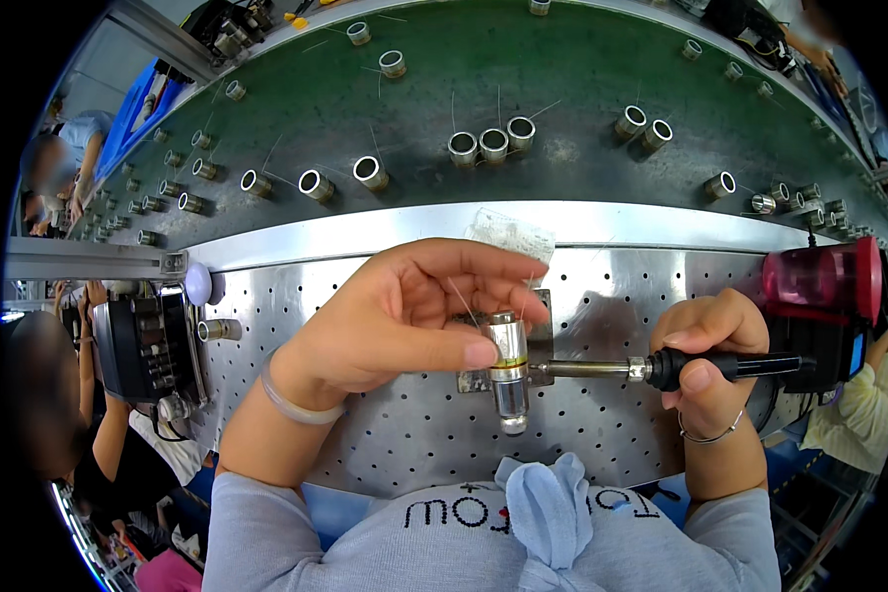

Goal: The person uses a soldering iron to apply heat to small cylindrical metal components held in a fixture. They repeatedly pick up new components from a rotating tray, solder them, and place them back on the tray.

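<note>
My left hand (pixel 405 321) reaches in from the left, its thumb pressed against a shiny metal cylinder (pixel 504 345) and its fingers curled behind. Thin wires rise from near the top of this cylinder. Below it a chrome post with a rounded end (pixel 512 403) points toward me. In my right hand (pixel 718 340) is a soldering iron (pixel 696 369) with a black handle. Its metal shaft lies level, and the tip meets the cylinder's right side near a yellowish band. Partly behind the cylinder sits a small dark metal block (pixel 540 340).
Perforated metal worktop (pixel 395 439) lies under my hands. Beyond it a green conveyor belt (pixel 582 74) carries several metal cylinders with thin wires. A pink transparent container (pixel 821 276) stands at the right, a black device (pixel 133 345) at the left. Another cylinder (pixel 219 330) lies left. People work nearby.
</note>
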`<state>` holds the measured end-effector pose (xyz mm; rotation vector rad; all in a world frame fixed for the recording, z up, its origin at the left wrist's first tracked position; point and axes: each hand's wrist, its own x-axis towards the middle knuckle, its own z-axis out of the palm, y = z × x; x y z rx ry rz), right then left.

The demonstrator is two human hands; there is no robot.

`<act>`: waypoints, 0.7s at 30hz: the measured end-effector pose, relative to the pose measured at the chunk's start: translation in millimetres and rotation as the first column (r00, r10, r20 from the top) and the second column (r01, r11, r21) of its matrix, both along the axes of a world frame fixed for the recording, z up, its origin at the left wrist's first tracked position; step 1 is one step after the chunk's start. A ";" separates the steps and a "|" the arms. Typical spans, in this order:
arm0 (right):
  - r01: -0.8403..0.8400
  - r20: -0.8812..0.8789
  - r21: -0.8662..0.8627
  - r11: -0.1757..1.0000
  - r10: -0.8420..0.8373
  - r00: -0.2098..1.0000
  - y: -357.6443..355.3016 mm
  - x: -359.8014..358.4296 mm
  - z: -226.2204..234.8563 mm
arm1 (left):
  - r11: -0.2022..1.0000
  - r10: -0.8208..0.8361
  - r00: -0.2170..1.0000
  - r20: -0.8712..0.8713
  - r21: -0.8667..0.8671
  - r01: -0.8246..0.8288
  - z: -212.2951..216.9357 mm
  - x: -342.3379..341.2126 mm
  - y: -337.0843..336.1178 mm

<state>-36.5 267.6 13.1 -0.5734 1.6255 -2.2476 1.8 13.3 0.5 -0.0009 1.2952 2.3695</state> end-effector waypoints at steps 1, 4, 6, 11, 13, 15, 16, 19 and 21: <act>-0.010 0.006 -0.002 1.000 0.010 1.000 0.4 0.3 -0.7 | 1.000 0.020 1.000 -0.007 -0.012 -0.020 -0.8 0.8 0.4; -0.008 -0.019 0.008 1.000 0.008 1.000 3.2 0.1 -5.4 | 0.999 0.049 0.992 -0.118 -0.010 -0.051 -9.2 -0.2 0.3; -0.031 -0.017 0.004 1.000 0.031 0.999 2.8 -0.2 -5.3 | 0.998 0.066 0.988 -0.143 -0.014 -0.069 -8.3 -0.9 2.0; -0.041 -0.020 0.028 0.999 0.042 0.999 2.3 0.4 -5.3 | 0.997 0.060 0.978 -0.198 -0.028 -0.067 -4.6 -1.5 1.6; -0.044 -0.022 0.020 0.999 0.045 0.999 2.0 0.0 -6.3 | 0.997 0.051 0.983 -0.178 -0.048 -0.060 -0.5 -1.4 1.4; -0.044 -0.049 0.024 0.999 0.045 0.998 2.4 -0.2 -7.3 | 0.994 0.051 0.962 -0.267 -0.081 -0.075 -3.7 -2.5 1.0; -0.045 -0.062 0.026 0.999 0.046 0.997 2.6 -0.4 -7.7 | 0.992 0.050 0.949 -0.311 -0.097 -0.084 -4.9 -2.7 0.8; -0.074 -0.120 0.031 0.997 0.077 0.990 3.2 -2.7 -9.2 | 0.989 0.064 0.951 -0.304 -0.108 -0.101 -3.9 -1.8 0.8; -0.091 -0.141 0.026 0.996 0.094 0.986 3.8 -3.9 -10.0 | 0.989 0.057 0.950 -0.307 -0.109 -0.095 -4.3 -1.9 0.4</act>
